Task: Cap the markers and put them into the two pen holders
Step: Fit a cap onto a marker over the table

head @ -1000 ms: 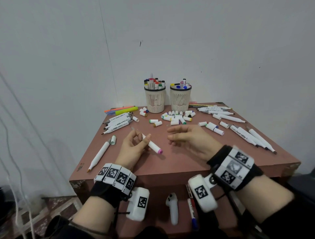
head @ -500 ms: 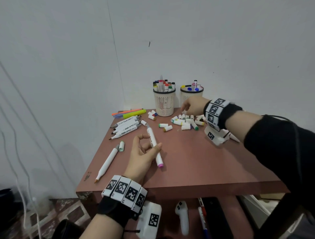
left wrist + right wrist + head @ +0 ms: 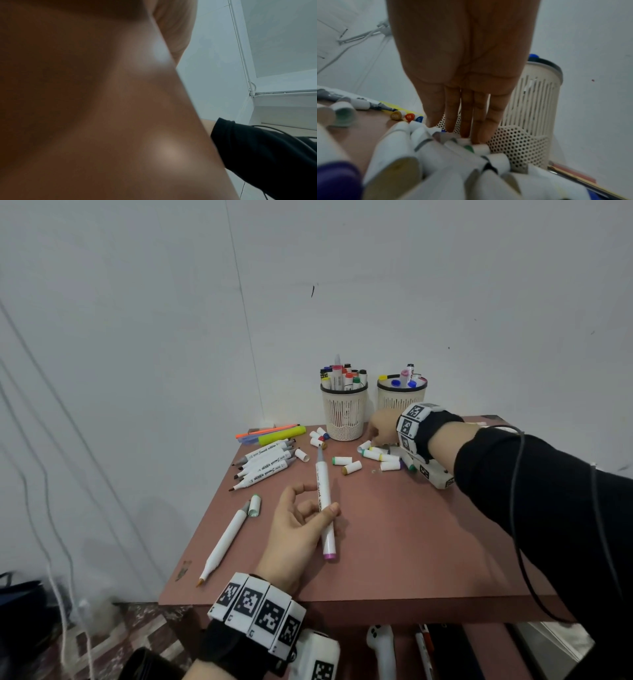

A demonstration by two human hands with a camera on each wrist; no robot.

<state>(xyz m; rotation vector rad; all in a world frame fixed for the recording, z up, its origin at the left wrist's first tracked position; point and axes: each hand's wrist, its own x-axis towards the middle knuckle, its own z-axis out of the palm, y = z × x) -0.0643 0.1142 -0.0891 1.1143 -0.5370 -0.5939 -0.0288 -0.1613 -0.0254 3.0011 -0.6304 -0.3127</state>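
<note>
My left hand (image 3: 317, 503) grips a white marker (image 3: 324, 522) near its middle, the grey uncapped tip pointing away and the pink cap toward me. My right hand (image 3: 376, 436) reaches over a pile of loose caps (image 3: 380, 457) in front of the two pen holders. In the right wrist view its straight fingers (image 3: 467, 121) touch the caps (image 3: 436, 148) with their tips; the thumb is hidden. The left pen holder (image 3: 343, 414) is full of capped markers, and the right pen holder (image 3: 394, 402) holds a few. My palm blocks the left wrist view.
Several uncapped markers (image 3: 265, 463) lie at the back left beside a yellow highlighter (image 3: 281, 434). One orange-tipped marker (image 3: 224, 539) and its cap (image 3: 254, 505) lie near the table's left edge. A white controller (image 3: 382, 648) sits on a shelf under the table.
My right hand went from the near middle of the table out to the caps by the holders. My left hand turned the marker to point away. The head view swung left.
</note>
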